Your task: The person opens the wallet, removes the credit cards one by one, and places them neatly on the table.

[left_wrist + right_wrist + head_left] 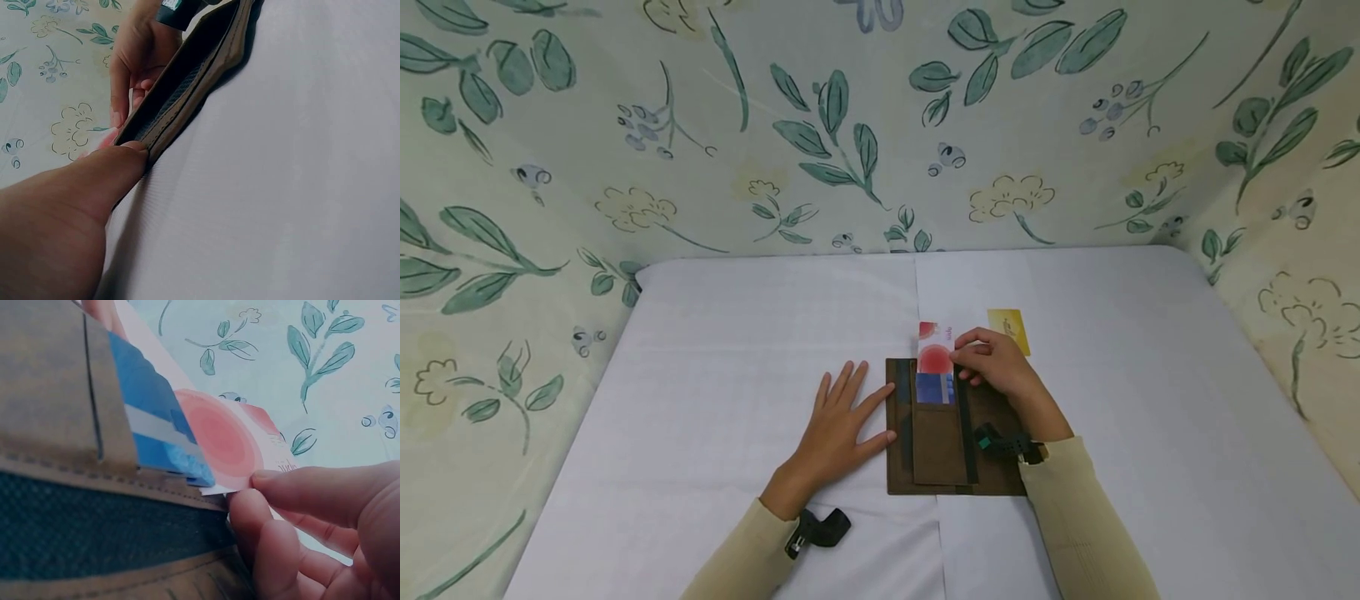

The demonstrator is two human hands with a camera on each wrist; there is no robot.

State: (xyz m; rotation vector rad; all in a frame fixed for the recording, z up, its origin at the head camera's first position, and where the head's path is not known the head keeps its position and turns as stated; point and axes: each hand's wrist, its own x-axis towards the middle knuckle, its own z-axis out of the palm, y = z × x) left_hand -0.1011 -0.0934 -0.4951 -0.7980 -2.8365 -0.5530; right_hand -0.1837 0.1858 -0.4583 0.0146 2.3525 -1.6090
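Note:
A brown wallet (938,446) lies spread on the white table, a blue card (931,389) tucked in one of its slots. Behind the blue card a white card with red circles (935,357) sticks up past the wallet's top edge. My right hand (1003,371) pinches that white-and-red card at its side between thumb and fingers; the right wrist view shows the pinched corner of the same card (222,437) close up. Fingers spread, my left hand (835,433) touches the wallet's left edge with thumb and index fingertip. The slot itself is partly hidden behind the cards.
A yellow card (1017,327) lies on the table just beyond my right hand. White cloth covers the table (737,333). A leaf-patterned curtain (880,125) stands behind and at both sides. Each wrist wears a small black camera (823,528).

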